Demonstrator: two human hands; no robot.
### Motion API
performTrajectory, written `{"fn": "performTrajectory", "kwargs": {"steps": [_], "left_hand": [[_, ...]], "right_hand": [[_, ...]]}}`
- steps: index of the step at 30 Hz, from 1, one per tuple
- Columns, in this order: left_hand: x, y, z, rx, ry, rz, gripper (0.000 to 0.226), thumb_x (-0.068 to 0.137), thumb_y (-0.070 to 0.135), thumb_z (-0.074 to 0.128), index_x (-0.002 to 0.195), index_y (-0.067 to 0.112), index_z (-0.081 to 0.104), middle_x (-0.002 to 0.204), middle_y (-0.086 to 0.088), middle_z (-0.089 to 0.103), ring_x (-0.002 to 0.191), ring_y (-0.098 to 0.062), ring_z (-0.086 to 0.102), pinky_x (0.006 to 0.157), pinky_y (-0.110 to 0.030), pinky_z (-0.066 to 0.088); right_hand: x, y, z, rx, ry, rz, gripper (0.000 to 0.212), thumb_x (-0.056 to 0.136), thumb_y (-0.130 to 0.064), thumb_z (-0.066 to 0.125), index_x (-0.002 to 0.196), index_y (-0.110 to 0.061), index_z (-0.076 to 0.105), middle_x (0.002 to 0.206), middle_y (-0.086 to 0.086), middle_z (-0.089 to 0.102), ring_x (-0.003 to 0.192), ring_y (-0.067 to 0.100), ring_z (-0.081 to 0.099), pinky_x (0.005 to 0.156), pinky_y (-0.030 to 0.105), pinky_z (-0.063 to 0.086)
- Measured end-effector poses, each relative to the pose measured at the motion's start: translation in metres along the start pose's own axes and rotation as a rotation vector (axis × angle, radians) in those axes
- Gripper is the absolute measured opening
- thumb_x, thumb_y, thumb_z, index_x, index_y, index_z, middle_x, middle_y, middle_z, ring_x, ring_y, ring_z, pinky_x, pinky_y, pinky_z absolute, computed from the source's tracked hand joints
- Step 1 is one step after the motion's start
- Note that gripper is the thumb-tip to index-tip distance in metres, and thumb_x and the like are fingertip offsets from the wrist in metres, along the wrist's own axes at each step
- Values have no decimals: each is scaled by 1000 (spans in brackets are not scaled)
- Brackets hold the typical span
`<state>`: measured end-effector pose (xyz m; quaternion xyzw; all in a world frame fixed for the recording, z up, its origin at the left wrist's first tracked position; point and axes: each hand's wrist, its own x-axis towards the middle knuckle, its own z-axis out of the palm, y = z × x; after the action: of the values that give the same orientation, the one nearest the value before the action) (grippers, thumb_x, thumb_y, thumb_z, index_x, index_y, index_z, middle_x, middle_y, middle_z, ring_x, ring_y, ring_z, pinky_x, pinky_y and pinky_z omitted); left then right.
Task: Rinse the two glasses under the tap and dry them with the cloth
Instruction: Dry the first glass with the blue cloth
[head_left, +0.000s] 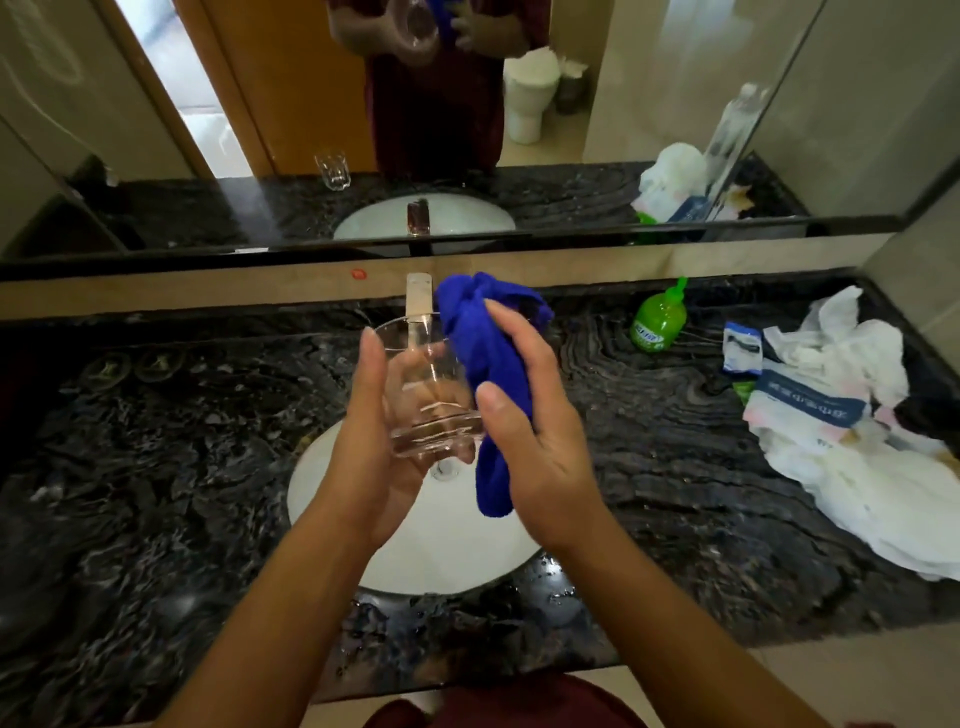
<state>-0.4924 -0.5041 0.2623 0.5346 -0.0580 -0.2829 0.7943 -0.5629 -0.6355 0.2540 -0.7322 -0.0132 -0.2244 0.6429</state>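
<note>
My left hand (382, 441) holds a clear glass (426, 384) above the white sink (332, 499), tilted with its mouth toward the mirror. My right hand (530, 415) grips a blue cloth (488, 358) and presses it against the glass's right side; part of the cloth bunches over the rim. The tap (418, 296) stands behind the glass, and no water shows running. A second glass (332, 169) appears only as a reflection in the mirror, upright on the counter; the real one is not in view.
The dark marble counter (156, 467) surrounds the sink, wet near the front edge. To the right are a green soap bottle (657, 319), a small blue-white packet (743, 348) and crumpled white bags (857, 441). The mirror (260, 104) rises behind the tap.
</note>
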Motion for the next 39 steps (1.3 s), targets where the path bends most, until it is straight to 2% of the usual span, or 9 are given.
{"fn": "performTrajectory", "kwargs": {"steps": [6, 10, 15, 20, 26, 29, 32, 35, 39], "left_hand": [[-20, 5, -16, 40, 14, 11, 84, 83, 76, 53, 132, 9, 65, 116, -36, 68, 99, -43, 65, 86, -52, 50], [-28, 9, -31, 95, 80, 151, 66, 88, 72, 57, 123, 18, 71, 105, -18, 77, 97, -29, 77, 75, -35, 61], [-29, 20, -44, 163, 185, 247, 71, 94, 74, 47, 122, 12, 67, 103, -9, 78, 94, -22, 75, 75, -30, 58], [-27, 27, -53, 42, 134, 189, 94, 90, 85, 23, 124, 12, 72, 126, -17, 73, 123, -31, 67, 111, -52, 47], [-25, 20, -51, -39, 143, 233, 67, 105, 64, 14, 108, 45, 79, 119, 5, 78, 117, -15, 71, 99, -34, 54], [-22, 22, -55, -34, 127, 257, 65, 105, 64, 15, 110, 45, 78, 119, 6, 78, 116, -14, 71, 90, -26, 57], [-23, 23, -60, -44, 57, 283, 69, 99, 72, 23, 118, 33, 76, 122, -6, 76, 116, -24, 72, 89, -33, 60], [-24, 28, -61, -79, 6, 221, 70, 93, 74, 39, 118, 18, 72, 92, -12, 76, 81, -24, 75, 70, -35, 62], [-20, 23, -56, 93, 74, 281, 60, 92, 72, 46, 112, 22, 72, 76, -5, 71, 67, -14, 67, 63, -27, 57]], "right_hand": [[4, -4, 40, 54, 101, 64, 50, 112, -36, 41, 161, -36, 30, 132, -40, 60, 120, -7, 63, 92, 12, 51], [-11, -7, 70, -35, 146, -18, 54, 112, -33, 43, 163, -30, 27, 156, -34, 42, 144, -1, 45, 110, 14, 40], [-28, -16, 93, -196, 88, -192, 48, 109, -19, 47, 156, -26, 42, 167, -3, 35, 152, 13, 39, 118, 25, 37], [-25, -24, 102, -442, -16, -337, 44, 110, -42, 41, 144, -21, 58, 169, 10, 26, 160, 36, 21, 122, 64, 27], [1, -37, 102, -543, 46, -423, 27, 100, -21, 60, 120, -17, 78, 159, 17, 46, 157, 39, 25, 122, 60, 27], [6, -40, 105, -472, 55, -365, 27, 99, -20, 60, 121, -19, 76, 160, 12, 47, 157, 35, 28, 124, 54, 28], [11, -38, 103, -271, 70, -267, 29, 103, -23, 57, 130, -24, 69, 156, 1, 51, 146, 21, 47, 115, 39, 42], [17, -30, 98, 53, 138, 27, 31, 110, -35, 45, 137, -31, 60, 131, -15, 67, 117, 10, 68, 90, 23, 55], [8, -10, 103, 402, 186, 317, 47, 109, -45, 42, 150, -25, 53, 136, -3, 70, 124, 17, 68, 101, 34, 56]]}}
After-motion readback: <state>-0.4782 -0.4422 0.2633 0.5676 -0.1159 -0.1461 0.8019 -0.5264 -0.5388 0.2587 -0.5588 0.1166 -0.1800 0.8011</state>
